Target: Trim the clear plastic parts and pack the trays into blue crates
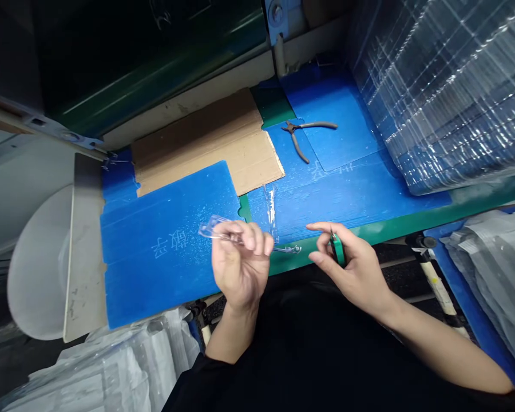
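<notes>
My left hand is raised over the front edge of the bench, its fingers closed on a small clear plastic piece. One end of the piece sticks out to the left of the fingertips. To the right, my right hand has its fingers curled around a small green and black tool; its kind is mostly hidden by the fingers. Index finger and thumb of that hand point toward the left hand, apart from it. Between the hands, another clear plastic piece lies on the blue sheet, with a thin clear scrap near the edge.
Nippers with spread handles lie farther back. A flat cardboard piece and blue plastic sheets cover the green bench. Wrapped clear plastic trays are stacked at right. Bagged goods sit below left, more bags below right.
</notes>
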### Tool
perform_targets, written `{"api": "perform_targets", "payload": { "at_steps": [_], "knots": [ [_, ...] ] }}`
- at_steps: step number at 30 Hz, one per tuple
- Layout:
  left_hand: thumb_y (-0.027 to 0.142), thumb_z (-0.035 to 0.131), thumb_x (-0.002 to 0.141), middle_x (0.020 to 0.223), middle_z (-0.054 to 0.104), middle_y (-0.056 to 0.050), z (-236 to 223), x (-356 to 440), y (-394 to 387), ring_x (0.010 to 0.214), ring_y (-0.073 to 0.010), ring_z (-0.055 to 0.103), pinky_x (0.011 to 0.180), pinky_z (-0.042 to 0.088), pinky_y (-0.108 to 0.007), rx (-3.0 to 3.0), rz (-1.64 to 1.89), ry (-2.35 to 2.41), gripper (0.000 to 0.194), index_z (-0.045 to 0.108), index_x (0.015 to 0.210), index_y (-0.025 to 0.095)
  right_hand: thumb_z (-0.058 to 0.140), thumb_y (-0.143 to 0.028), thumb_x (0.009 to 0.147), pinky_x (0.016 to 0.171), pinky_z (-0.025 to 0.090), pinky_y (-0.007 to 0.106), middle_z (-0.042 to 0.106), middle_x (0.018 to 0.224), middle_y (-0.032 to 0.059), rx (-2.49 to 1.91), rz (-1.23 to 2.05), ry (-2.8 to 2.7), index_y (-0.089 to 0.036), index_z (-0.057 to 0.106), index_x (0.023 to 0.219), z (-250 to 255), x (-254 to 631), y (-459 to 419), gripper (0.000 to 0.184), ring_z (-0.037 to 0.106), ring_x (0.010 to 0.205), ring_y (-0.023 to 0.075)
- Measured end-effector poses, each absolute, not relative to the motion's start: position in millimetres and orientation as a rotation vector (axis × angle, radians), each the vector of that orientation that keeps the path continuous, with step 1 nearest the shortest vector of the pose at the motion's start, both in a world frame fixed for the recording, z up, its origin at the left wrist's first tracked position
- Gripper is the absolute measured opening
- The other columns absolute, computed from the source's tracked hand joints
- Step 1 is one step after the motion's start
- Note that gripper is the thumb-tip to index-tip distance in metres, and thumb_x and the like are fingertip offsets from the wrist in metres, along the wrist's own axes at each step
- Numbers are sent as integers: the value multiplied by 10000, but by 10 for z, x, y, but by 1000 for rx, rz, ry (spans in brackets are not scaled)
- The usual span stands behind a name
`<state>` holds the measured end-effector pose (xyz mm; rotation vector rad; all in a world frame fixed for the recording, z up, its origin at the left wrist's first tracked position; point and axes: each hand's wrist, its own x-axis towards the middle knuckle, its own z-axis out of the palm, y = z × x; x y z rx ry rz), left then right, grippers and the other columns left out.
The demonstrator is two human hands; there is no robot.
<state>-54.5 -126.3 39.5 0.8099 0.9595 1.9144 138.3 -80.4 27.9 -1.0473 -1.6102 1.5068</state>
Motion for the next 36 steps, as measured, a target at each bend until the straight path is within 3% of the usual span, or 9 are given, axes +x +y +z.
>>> {"api": "perform_targets", "payload": {
  "at_steps": [3, 5, 10, 15, 20, 24, 27, 32, 36],
  "knots": [
    [319, 680, 1094, 852, 506, 39, 454, -529, -1210, 714, -70, 495, 720, 516, -147, 657, 2057, 905, 97, 676, 1173, 263, 859, -341, 907, 629, 483, 256, 559, 722, -55, -1067, 1699, -1391, -197, 782, 1157, 234, 1286, -922, 298, 507, 603, 104],
    [345, 603, 1134, 933, 569, 33, 418, -513, -1208, 794, -67, 547, 800, 530, -132, 723, 2056, 961, 109, 676, 1208, 310, 857, -352, 906, 574, 431, 249, 566, 712, -44, -1050, 1776, -1246, -177, 786, 1037, 200, 1224, -989, 230, 481, 583, 96],
    [426, 297, 1205, 1486, 624, -43, 181, -507, -1278, 1354, -145, 612, 1079, 540, -290, 986, 1800, 1455, 375, 592, 1437, 405, 910, -452, 890, 472, 285, 240, 484, 612, -78, -1030, 1850, -776, -179, 740, 968, 107, 1215, -1014, 331, 301, 476, 59],
    [434, 654, 1084, 1626, 544, -132, 230, -563, -1405, 1572, -280, 454, 1230, 429, -451, 1700, 1791, 1979, 547, 513, 1600, 323, 956, -438, 846, 475, 272, 237, 502, 641, -62, -1082, 1744, -717, -176, 751, 940, 76, 1330, -952, 346, 297, 498, 53],
    [437, 651, 1086, 1439, 709, -168, 526, -616, -1367, 1396, -348, 602, 1282, 253, -540, 2598, 940, 1887, 479, 617, 1505, 206, 916, -450, 881, 492, 340, 254, 636, 761, -7, -1094, 1647, -975, -174, 794, 922, 135, 1378, -952, 305, 378, 519, 68],
    [338, 546, 1140, 1098, 773, -104, 604, -626, -1276, 1020, -259, 696, 977, 459, -404, 2473, 634, 1652, 210, 662, 1215, 179, 837, -328, 951, 607, 476, 278, 673, 761, -6, -974, 1481, -1337, -187, 822, 928, 249, 1409, -907, 144, 534, 604, 115],
    [252, 500, 1150, 912, 698, -43, 556, -612, -1285, 796, -193, 613, 752, 436, -328, 2300, 630, 1476, 160, 612, 1051, 194, 758, -237, 1013, 701, 544, 299, 737, 841, 20, -838, 1298, -1606, -193, 807, 986, 307, 1460, -876, 72, 639, 710, 148],
    [179, 480, 1133, 886, 644, -38, 434, -621, -1356, 773, -186, 558, 743, 415, -328, 2227, 847, 1430, 123, 595, 1096, 200, 650, -296, 1101, 826, 586, 326, 766, 1168, 102, -966, 1117, -1907, -183, 650, 1358, 389, 1568, -896, 281, 741, 964, 209],
    [337, 429, 1171, 792, 620, -32, 389, -682, -1365, 674, -176, 476, 691, 356, -340, 2287, 1083, 1387, 266, 599, 1022, 197, 476, -262, 1173, 759, 536, 294, 754, 1077, 74, -1010, 990, -2147, -187, 645, 1268, 497, 1657, -954, 207, 730, 874, 186]
  ]
}}
